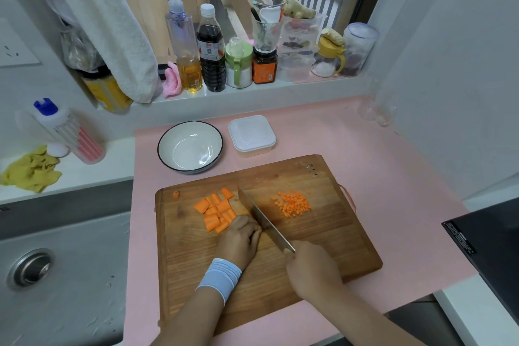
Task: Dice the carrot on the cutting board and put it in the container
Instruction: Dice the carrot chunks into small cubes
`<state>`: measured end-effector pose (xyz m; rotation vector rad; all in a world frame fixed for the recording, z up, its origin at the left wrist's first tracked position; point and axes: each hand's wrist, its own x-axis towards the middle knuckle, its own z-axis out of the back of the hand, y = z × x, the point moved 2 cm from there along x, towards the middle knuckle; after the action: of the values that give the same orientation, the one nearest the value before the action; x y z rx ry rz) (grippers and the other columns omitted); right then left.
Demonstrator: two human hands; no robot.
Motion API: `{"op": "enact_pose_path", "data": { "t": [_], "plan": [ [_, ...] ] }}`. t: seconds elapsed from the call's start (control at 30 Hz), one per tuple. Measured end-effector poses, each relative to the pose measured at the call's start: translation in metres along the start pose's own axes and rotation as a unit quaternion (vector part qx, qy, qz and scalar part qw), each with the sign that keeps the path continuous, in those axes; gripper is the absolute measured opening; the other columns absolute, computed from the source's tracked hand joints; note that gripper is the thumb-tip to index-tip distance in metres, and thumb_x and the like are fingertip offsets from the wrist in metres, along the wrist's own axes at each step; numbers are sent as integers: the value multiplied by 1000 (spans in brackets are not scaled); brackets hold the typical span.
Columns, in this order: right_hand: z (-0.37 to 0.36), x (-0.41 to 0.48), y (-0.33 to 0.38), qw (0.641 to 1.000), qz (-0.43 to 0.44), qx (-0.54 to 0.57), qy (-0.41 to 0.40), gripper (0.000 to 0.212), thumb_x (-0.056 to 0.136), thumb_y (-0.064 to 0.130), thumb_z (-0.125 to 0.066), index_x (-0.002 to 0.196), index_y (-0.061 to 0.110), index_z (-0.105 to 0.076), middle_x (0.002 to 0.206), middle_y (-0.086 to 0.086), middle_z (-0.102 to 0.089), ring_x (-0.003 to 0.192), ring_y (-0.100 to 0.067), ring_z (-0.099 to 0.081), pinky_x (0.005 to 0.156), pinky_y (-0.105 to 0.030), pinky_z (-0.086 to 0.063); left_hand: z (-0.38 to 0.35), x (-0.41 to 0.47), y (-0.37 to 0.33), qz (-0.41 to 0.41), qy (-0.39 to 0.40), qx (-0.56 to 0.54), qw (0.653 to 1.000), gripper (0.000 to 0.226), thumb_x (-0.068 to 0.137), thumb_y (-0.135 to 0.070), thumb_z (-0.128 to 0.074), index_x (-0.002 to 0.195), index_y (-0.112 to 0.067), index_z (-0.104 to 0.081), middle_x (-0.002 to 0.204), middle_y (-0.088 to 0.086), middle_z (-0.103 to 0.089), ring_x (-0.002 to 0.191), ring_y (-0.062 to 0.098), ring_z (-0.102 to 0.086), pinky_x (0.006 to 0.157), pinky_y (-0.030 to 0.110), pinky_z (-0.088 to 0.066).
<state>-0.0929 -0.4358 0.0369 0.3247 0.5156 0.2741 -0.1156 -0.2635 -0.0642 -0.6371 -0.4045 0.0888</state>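
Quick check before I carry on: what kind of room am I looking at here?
Most likely a home kitchen counter. A steel sink sits left of the wooden cutting board, bottles of oil and sauce line the window ledge, and the right hand holds a cleaver over carrot pieces.

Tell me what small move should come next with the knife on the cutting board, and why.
Probably feed the next carrot piece under the knife and chop again. The right hand grips the handle, the left hand steadies the big carrot chunks beside the blade, and only a small pile of diced carrot lies past it. The container is still lidded, so transfer seems premature.
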Motion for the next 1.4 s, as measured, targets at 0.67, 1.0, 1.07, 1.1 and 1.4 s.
{"op": "enact_pose_path", "data": {
  "t": [0.67,1.0,1.07,1.1,1.4],
  "plan": [
    [9,29,-4,990,-16,114,82,29,103,35,-47,81,22,-62,79,2,-65,72,-16,-61,65,-31,-46,-2,1,5,11,-6,-7,1000,9,80,-6,-77,84,-14,-74,89,-5,-65,91,5,-56,87,5,-37],
    [43,52,-30,994,-1,98,42,31,102,38,-46,81,23,-63,79,2,-66,73,-17,-63,63,-32,-47,-19,37,-16,69,21,-2,997,8,84,-10,-73,87,-16,-77,91,-5,-67,89,9,-58,86,14,-43],
    [51,56,-36,995,8,90,31,31,103,38,-47,83,22,-64,80,2,-67,75,-17,-64,64,-33,-48,-24,47,-26,119,26,-42,992,9,86,-11,-70,89,-16,-77,93,-6,-68,89,7,-58,86,4,-36],
    [54,59,-40,996,12,85,31,31,103,39,-47,84,22,-64,80,2,-67,75,-17,-64,66,-34,-50,-24,50,-30,151,15,-64,986,10,86,-11,-69,89,-16,-77,93,-7,-68,88,5,-58,85,1,-34],
    [83,69,-64,975,166,-123,-87,25,102,36,-45,112,34,-68,83,11,-61,77,-12,-58,55,-21,-35,31,65,-3,402,-204,-132,883,29,87,2,-45,85,-14,-70,88,-1,-69,82,15,-60,79,23,-44]
  ]
}}
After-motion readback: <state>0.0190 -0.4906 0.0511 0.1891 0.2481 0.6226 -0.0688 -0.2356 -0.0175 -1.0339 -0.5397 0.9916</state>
